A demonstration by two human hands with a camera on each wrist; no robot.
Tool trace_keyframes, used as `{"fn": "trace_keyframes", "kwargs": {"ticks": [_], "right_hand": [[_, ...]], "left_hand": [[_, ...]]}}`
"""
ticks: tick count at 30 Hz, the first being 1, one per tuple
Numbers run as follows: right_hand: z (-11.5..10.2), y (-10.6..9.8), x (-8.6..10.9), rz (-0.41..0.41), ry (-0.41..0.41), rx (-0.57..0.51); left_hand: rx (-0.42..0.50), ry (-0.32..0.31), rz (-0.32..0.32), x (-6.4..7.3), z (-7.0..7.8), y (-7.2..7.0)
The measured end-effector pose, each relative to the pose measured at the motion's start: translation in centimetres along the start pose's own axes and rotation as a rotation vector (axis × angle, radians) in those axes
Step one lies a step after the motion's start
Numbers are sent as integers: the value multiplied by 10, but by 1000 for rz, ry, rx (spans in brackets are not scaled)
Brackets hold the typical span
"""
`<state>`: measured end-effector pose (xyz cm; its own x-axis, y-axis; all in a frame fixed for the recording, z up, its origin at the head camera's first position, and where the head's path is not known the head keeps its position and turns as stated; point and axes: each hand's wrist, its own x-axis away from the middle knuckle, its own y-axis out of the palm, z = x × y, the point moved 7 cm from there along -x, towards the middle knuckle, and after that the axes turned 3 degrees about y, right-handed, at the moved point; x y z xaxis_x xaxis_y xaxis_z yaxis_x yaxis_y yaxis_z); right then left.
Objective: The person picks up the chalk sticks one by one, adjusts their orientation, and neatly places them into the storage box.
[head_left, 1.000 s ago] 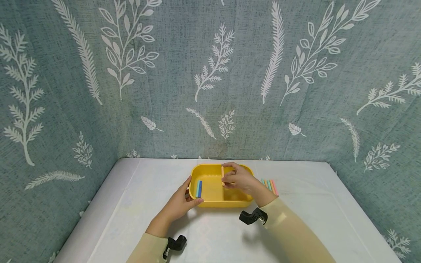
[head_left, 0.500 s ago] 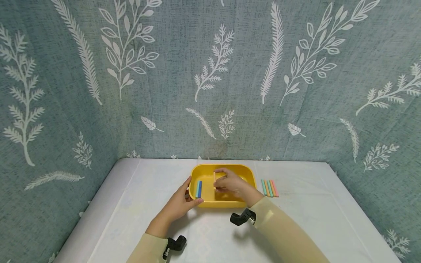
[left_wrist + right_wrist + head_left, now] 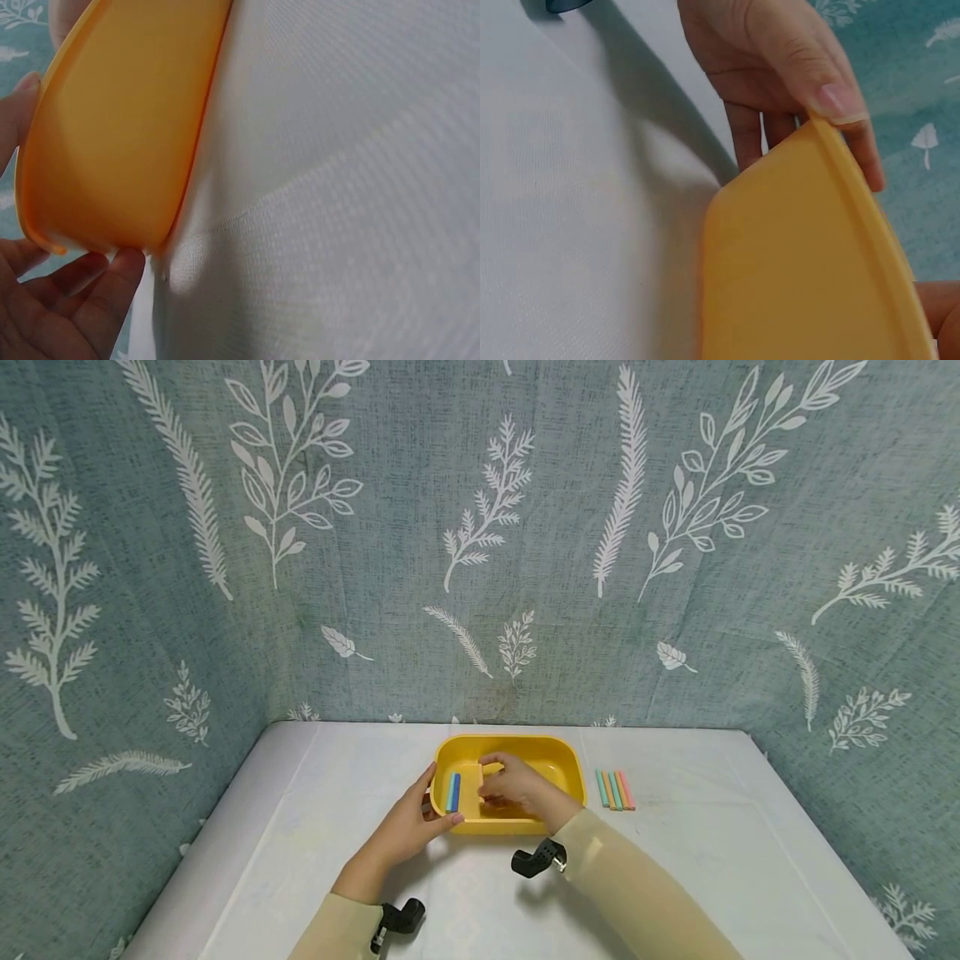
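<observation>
A yellow tray [image 3: 532, 828] sits on the white table. My left hand [image 3: 408, 822] grips its left end, thumb over the front rim and fingers against the side; the left wrist view shows those fingers on the tray wall [image 3: 112, 135]. Inside the tray, my right hand [image 3: 517, 785] pinches a pale orange chalk stick [image 3: 481, 774], held lengthwise front to back; whether it touches the tray floor I cannot tell. A light blue chalk stick [image 3: 450, 793] and a dark blue chalk stick [image 3: 457, 793] lie side by side at the tray's left. The right wrist view shows mostly the left hand [image 3: 780, 67].
Right of the tray, several chalk sticks [image 3: 616, 790] in green, orange and pink lie in a row on the table [image 3: 465, 893]. A leaf-patterned cloth [image 3: 480, 568] hangs behind and along both sides. Each wrist wears a black camera [image 3: 538, 857].
My right hand has moved left and lower into the tray with the pale orange chalk stick, toward the two blue ones. The left hand stays put on the tray.
</observation>
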<state>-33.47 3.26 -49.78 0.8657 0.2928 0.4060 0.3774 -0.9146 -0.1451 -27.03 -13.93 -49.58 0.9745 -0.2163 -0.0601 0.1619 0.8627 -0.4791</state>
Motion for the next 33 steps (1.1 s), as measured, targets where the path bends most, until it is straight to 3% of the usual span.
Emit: {"fn": "trace_keyframes", "kwargs": {"ticks": [9, 33], "right_hand": [[7, 1, -9, 40, 54, 71], [2, 9, -8, 83, 52, 212]], "left_hand": [[3, -9, -5, 1, 2, -1], [-26, -15, 2, 1, 4, -1]]}}
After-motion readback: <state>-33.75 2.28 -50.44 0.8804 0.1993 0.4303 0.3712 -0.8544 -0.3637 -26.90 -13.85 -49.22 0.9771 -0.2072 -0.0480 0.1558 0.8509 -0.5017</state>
